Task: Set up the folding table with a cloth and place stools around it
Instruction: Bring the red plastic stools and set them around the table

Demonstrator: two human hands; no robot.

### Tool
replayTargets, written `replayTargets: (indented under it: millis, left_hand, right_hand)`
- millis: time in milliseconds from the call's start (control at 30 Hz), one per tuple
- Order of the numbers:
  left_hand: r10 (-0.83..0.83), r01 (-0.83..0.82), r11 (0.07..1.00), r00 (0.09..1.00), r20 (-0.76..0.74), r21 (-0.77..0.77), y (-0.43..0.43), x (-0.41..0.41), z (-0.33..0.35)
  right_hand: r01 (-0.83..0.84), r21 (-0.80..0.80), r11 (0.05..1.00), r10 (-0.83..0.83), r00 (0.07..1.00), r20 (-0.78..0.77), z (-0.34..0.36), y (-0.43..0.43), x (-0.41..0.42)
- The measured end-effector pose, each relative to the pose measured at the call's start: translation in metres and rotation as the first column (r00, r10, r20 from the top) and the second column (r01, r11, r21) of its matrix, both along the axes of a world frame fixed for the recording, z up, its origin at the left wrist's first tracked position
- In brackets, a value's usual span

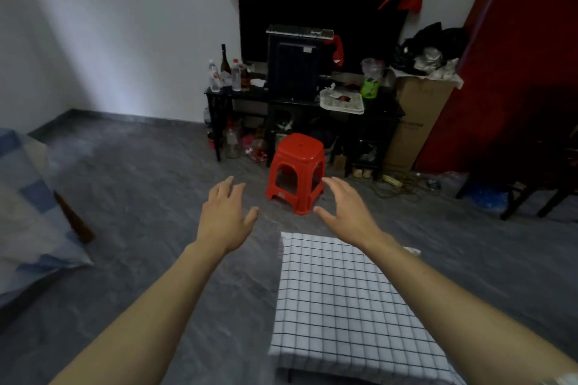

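A white cloth with a black grid (337, 300) covers the low folding table at the lower middle of the view. Beyond its far edge a red plastic stool (297, 166) stands upright on the grey floor. My left hand (226, 216) and my right hand (347, 212) are both stretched forward, palms down and fingers spread, holding nothing. They hover on either side of the stool, a little nearer to me than it is, and touch neither stool nor cloth. My right forearm passes over the cloth.
A black cluttered shelf unit (300, 103) with bottles stands against the far wall behind the stool. A cardboard box (416, 122) and dark chair legs (531, 197) are to the right. A bed with blue-checked bedding (28, 212) fills the left edge.
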State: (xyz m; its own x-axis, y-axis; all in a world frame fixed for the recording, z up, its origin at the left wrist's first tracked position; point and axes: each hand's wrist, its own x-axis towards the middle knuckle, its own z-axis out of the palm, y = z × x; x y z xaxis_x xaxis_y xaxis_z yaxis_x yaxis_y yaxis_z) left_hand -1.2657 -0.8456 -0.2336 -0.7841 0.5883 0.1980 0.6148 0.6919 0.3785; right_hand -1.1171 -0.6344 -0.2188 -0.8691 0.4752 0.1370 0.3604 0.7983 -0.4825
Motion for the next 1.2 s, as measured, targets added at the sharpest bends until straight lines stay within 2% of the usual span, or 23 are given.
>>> replayTargets:
  millis: [267, 533, 700, 933, 1200]
  left_hand:
    - [0.044, -0.044, 0.999, 0.999, 0.023, -0.003, -0.079, -0.088, -0.001]
    - [0.027, -0.024, 0.999, 0.997, 0.067, -0.040, -0.085, -0.163, -0.014]
    - [-0.024, 0.030, 0.993, 0.998, 0.051, -0.116, -0.056, -0.228, -0.019]
    - [-0.104, 0.108, 0.972, 0.994, 0.027, -0.210, 0.025, -0.352, -0.011]
    - [-0.212, 0.213, 0.953, 0.977, 0.029, -0.215, 0.110, -0.462, -0.005]
  right_hand:
    - [-0.071, 0.035, 0.997, 0.070, 0.997, 0.007, 0.010, -0.073, -0.099]
    - [-0.080, 0.057, 0.995, 0.081, 0.997, -0.017, -0.004, -0.078, -0.185]
    - [-0.047, 0.019, 0.999, 0.047, 0.999, -0.020, -0.027, -0.057, -0.245]
    - [0.058, -0.051, 0.997, -0.060, 0.998, -0.038, -0.035, 0.018, -0.349]
    - [0.175, -0.023, 0.984, -0.176, 0.984, -0.026, -0.020, 0.097, -0.432]
